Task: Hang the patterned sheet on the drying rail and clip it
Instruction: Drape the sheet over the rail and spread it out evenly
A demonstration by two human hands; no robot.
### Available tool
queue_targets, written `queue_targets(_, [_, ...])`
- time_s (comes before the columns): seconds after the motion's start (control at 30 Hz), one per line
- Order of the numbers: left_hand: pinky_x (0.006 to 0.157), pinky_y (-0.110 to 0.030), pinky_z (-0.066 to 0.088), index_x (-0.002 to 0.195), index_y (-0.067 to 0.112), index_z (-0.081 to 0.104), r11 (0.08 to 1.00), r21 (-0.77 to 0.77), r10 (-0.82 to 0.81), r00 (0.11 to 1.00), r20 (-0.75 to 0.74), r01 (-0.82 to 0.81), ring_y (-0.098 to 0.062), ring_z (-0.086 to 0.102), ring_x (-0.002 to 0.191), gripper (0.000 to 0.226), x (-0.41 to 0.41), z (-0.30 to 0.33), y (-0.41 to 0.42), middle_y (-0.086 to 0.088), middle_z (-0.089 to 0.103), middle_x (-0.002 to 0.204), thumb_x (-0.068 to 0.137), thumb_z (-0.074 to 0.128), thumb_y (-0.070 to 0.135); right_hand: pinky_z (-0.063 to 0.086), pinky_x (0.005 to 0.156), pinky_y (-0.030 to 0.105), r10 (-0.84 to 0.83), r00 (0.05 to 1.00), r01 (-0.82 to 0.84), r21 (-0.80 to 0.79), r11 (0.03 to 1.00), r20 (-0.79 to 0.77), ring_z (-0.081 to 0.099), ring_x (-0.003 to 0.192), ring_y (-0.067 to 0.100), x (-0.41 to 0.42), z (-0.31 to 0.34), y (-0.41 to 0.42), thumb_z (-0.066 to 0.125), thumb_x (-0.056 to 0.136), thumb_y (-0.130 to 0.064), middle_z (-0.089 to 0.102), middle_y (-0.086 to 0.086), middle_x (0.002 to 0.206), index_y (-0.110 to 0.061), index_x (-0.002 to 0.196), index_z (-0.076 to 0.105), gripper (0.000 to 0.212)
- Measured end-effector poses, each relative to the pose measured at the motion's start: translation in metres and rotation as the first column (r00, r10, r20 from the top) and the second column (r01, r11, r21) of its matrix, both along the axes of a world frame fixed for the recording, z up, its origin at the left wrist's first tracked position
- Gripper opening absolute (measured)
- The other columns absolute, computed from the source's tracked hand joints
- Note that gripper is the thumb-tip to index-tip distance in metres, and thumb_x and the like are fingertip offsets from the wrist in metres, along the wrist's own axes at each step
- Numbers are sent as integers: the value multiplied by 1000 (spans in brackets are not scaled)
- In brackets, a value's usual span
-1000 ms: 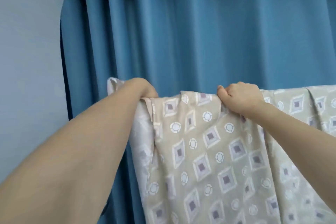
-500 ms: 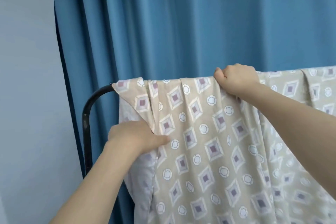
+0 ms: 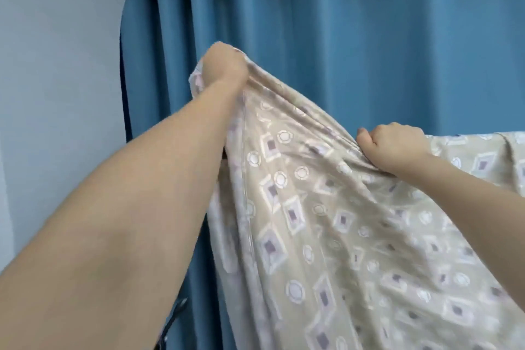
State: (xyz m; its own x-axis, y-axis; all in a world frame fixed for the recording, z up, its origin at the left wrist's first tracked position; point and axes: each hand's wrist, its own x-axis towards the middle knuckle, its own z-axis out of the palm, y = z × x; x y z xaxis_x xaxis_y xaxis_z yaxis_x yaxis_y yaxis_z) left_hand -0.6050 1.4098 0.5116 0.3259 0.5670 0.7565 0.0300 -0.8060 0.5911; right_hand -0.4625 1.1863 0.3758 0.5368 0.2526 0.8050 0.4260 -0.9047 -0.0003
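With your left hand (image 3: 227, 65) gripping the lifted corner of the patterned sheet (image 3: 326, 221) and your right hand (image 3: 393, 150) clamping its top edge, draw the corner sideways, flattening gathers.

The patterned sheet (image 3: 326, 221) is showing as thin woven cloth with a faint sheen, creasing softly. The blue curtain (image 3: 341, 37) behind it is hanging as heavier matt fabric in smooth folds. The wall (image 3: 56, 65) is looking painted, smooth and matt.
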Motion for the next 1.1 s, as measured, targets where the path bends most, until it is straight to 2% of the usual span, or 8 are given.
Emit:
queue_targets(0.1, [94,-35,45,124,11,59,951,308,140,843,-519,32,-27,56,113,32,29,-30,-17,-5,58,128,100,40,20,33,60,30,-6,1000,6,0,1000,-20,49,62,29,-2,2,4,21,99,-41,47,3,57,-13,53,47,60])
queue_targets(0.17, [77,-33,49,101,17,65,982,185,150,442,-884,38,-20,61,92,27,41,-59,-20,2,64,111,95,46,36,29,55,29,2,1000,-2,15,1000,-17,45,57,27,-1,-2,2,23,99,-40,46,3,55,-12,51,44,59])
queue_targets(0.27, [54,-24,39,80,20,61,956,288,276,164,-947,49,-13,55,64,24,40,-64,-24,5,60,78,91,51,38,24,51,28,17,1000,-17,54,998,-4,40,50,22,1,-4,-2,24,99,-39,47,4,55,-10,52,44,58])
queue_targets(0.43, [67,-31,43,73,11,50,878,419,200,620,-759,230,-25,52,69,26,40,-66,-65,-6,56,77,92,34,19,31,60,31,39,999,-38,22,999,-31,48,63,29,2,1,-9,21,100,-43,47,2,59,-11,55,46,60])
queue_targets(0.6, [77,-37,36,105,16,52,744,633,255,785,-565,214,-28,56,107,49,38,-127,-86,-5,61,112,100,17,51,40,73,34,392,914,-357,249,900,-108,54,80,25,4,1,-29,25,103,-38,62,2,74,-9,79,61,52])
queue_targets(0.67, [73,-36,36,93,16,53,729,666,286,815,-504,157,-29,58,101,54,46,-128,-86,-5,63,105,100,13,52,41,86,36,570,822,-526,372,765,-8,54,89,21,12,-4,-47,34,101,-30,63,1,87,-9,91,60,35])
queue_targets(0.8, [71,-34,38,74,15,52,757,642,299,810,-504,120,-28,51,82,60,56,-116,-105,-4,53,82,100,11,51,31,102,42,237,907,-389,475,789,350,47,117,25,38,-29,-107,39,88,-26,55,8,121,-9,113,57,35])
queue_targets(1.1, [71,-34,36,111,14,62,493,794,78,891,-447,355,-30,60,99,46,134,-126,-302,-9,64,114,104,22,34,11,119,42,-53,998,62,747,662,-36,13,146,22,75,-105,-250,47,79,-39,14,5,158,-14,149,23,79])
